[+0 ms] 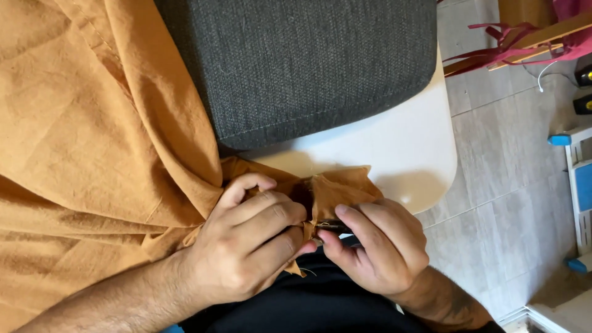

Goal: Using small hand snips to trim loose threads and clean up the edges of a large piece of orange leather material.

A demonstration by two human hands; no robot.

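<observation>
Where the view begins, nearest the camera, a black garment [308, 308] covers the lap, and both bare forearms rise from the lower edge to meet above it. The left hand [246, 246] is curled closed, fingers folded over and thumb beneath, pinching a bunched edge of the large rust-orange woven cloth [92, 123]. The right hand [379, 250] is likewise closed, its fingertips pressed around a small dark slender tool [333, 226] held against the same edge; what kind of tool it is cannot be told. The two hands touch at the fingertips. The cloth spreads from there across the left of the view and up to the top edge. Beyond the hands lies a white rounded seat [413, 148] bearing a dark grey woven cushion [308, 61]. Farther right, grey floor tiles [505, 166] carry magenta fabric strips [512, 37] over wooden slats.
</observation>
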